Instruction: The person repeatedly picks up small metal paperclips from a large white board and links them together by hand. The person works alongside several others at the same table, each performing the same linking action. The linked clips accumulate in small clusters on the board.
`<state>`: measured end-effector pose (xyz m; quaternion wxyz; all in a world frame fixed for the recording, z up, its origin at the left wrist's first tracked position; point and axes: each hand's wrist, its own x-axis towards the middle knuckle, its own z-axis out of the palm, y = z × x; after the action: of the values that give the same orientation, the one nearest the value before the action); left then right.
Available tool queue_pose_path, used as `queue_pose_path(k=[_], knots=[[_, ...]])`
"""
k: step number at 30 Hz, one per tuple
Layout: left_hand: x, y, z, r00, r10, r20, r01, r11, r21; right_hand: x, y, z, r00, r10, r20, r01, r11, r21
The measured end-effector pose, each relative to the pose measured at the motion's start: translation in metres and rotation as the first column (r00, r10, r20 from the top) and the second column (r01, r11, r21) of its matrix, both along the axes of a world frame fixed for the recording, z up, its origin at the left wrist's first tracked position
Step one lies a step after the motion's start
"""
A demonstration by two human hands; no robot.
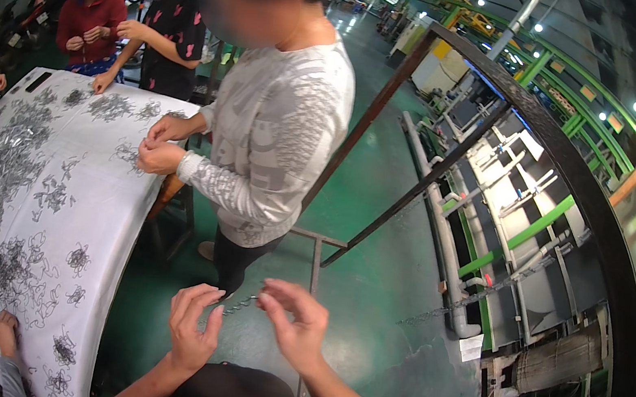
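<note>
Chain (pixel 240 304) between hands (pixel 192 328) (pixel 299 323), beyond table edge (pixel 121 251)

- Table (pixel 109 196), one, to your left: white top, its edges bent by the lens.
- Main heap (pixel 4 152), one: thin dark wiry pieces, spread along the side farther from you, pale shiny bits among them.
- Looser tangle (pixel 18 277), one: toward your end, adjoining the main heap.
- Small clusters (pixel 78 260), several: set apart in a row, along the side nearer you.
- Scattered pieces (pixel 54 194): lay about mid-table.
- Further piles (pixel 109 107), several: lay near the far end.
- Dark oblong (pixel 38 82), one: lay at the far corner, its kind unclear to you.
</note>
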<state>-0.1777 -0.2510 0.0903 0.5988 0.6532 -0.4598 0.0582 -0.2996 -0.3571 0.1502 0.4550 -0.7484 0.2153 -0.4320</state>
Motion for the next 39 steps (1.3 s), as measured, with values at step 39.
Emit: queue_pose_path(k=[39], knots=[[-0.02,-0.004,-0.076,0.944,0.03,-0.327,0.005,0.994,0.107,-0.347,-0.257,0.264,0.59,-0.652,0.476,0.794,0.574,-0.198]])
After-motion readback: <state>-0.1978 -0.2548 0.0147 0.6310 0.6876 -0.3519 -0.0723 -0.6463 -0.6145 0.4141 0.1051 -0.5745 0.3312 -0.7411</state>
